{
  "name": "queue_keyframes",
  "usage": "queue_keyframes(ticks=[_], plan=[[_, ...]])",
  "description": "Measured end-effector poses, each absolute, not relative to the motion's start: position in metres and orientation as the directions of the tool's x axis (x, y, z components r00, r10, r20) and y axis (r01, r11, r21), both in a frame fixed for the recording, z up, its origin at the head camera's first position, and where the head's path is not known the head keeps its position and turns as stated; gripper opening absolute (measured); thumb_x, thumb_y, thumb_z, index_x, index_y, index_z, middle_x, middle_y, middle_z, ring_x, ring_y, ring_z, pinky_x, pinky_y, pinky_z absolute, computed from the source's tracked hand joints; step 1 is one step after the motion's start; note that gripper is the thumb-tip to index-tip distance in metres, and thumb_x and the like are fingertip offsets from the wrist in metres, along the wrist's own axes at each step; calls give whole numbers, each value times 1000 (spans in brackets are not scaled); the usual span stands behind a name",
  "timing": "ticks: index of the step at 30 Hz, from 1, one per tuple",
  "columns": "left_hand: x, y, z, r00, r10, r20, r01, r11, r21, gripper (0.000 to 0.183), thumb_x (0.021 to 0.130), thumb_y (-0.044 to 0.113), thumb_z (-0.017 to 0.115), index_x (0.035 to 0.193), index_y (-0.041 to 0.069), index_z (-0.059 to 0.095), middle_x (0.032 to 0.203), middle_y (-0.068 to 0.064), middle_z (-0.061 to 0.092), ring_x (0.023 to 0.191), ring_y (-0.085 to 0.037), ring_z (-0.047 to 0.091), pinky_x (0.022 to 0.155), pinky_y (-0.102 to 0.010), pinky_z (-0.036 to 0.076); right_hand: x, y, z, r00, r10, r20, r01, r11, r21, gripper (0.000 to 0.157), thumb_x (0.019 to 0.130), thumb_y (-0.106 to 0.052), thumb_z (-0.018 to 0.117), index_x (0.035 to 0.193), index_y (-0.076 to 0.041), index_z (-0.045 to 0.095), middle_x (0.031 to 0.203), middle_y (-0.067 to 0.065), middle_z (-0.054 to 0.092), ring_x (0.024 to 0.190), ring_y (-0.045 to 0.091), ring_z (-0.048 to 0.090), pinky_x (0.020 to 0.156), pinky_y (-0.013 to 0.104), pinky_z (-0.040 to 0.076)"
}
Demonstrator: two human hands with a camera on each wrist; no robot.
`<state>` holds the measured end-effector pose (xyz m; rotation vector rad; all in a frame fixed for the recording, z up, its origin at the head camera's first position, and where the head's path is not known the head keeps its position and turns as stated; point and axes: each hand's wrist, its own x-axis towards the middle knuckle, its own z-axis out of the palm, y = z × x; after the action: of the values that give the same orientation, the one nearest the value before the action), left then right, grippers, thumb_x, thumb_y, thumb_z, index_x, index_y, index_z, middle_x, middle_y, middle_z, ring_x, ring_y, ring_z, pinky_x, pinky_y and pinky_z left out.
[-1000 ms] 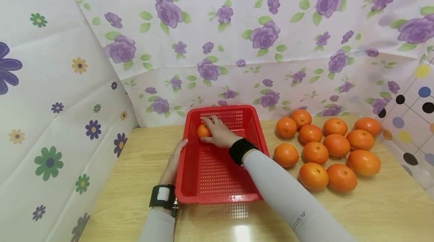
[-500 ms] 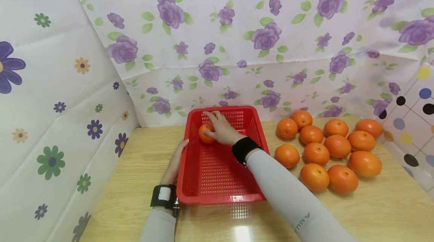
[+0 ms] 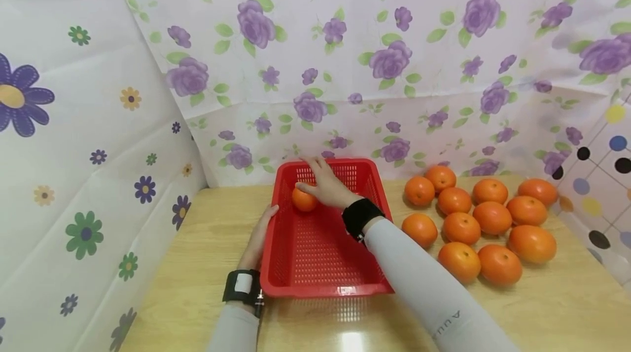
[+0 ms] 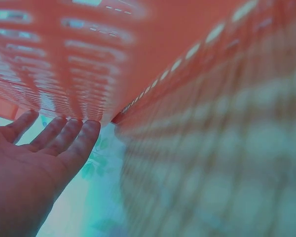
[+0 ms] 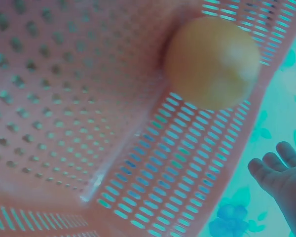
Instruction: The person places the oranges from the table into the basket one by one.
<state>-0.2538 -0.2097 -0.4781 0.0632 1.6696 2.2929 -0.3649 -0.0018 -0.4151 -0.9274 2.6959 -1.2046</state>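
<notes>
A red plastic basket (image 3: pixel 327 289) with perforated walls stands on the table. Inside its far left corner lies one orange (image 3: pixel 304 202), which in the right wrist view also shows as a round orange (image 5: pixel 212 63) against the slotted wall. My right hand (image 3: pixel 331 188) hovers over the basket beside that orange, fingers extended; the right wrist view has the fingertips (image 5: pixel 269 169) apart from the fruit. Against the basket's outer left side rests my left hand (image 3: pixel 259 234), its straight fingers (image 4: pixel 69 138) reaching under the rim along the slotted wall.
Several oranges (image 3: pixel 460 228) are grouped on the wooden table (image 3: pixel 197 264) to the right of the basket. A floral cloth (image 3: pixel 345 67) hangs behind the table, and another patterned cloth (image 3: pixel 93 122) stands along the left side.
My right hand has let go of the orange and shifted slightly right and up from it; the orange stays in the basket's corner. My left hand keeps its place at the basket's side.
</notes>
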Motion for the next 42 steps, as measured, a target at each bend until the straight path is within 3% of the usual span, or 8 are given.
queue_keyframes(ticks=[4, 10, 23, 32, 42], plan=[[-250, -207, -476, -951, 274, -144, -224, -286, 932, 65, 108, 56, 40, 165, 36, 17, 162, -22, 32, 142, -43, 38, 105, -53, 48, -361, 3, -407, -822, -527, 215, -502, 494, -710, 77, 102, -36, 68, 165, -18, 26, 160, 15, 31, 146, 35, 37, 118, 56, 35], [-251, -207, -478, -955, 251, -155, -225, -281, 933, 62, 107, 58, 41, 163, 42, 22, 161, -20, 34, 141, -41, 39, 104, -52, 48, -354, 13, -388, -823, -521, 229, -501, 474, -724, 77, 103, -40, 66, 165, -21, 25, 163, 16, 27, 148, 36, 35, 118, 57, 35], [-256, -209, -486, -963, 230, -140, -202, -273, 941, 64, 106, 60, 42, 163, 41, 21, 160, -19, 36, 140, -39, 41, 104, -52, 48, -337, 40, -364, -803, -524, 283, -527, 405, -747, 72, 104, -38, 64, 164, -17, 29, 162, 14, 32, 147, 34, 36, 118, 61, 33], [-255, -209, -485, -961, 236, -143, -209, -281, 937, 62, 106, 60, 43, 162, 42, 24, 159, -18, 38, 139, -39, 42, 104, -51, 48, -321, 66, -356, -781, -494, 384, -591, 384, -709, 64, 106, -27, 64, 161, -13, 34, 158, 16, 38, 145, 34, 39, 119, 51, 33], [-248, -209, -475, -953, 271, -135, -213, -281, 936, 62, 108, 57, 41, 164, 39, 21, 161, -21, 35, 142, -44, 38, 106, -55, 47, -301, 97, -349, -784, -469, 406, -586, 345, -733, 65, 106, -25, 63, 162, -13, 32, 161, 16, 35, 148, 33, 35, 122, 53, 29]])
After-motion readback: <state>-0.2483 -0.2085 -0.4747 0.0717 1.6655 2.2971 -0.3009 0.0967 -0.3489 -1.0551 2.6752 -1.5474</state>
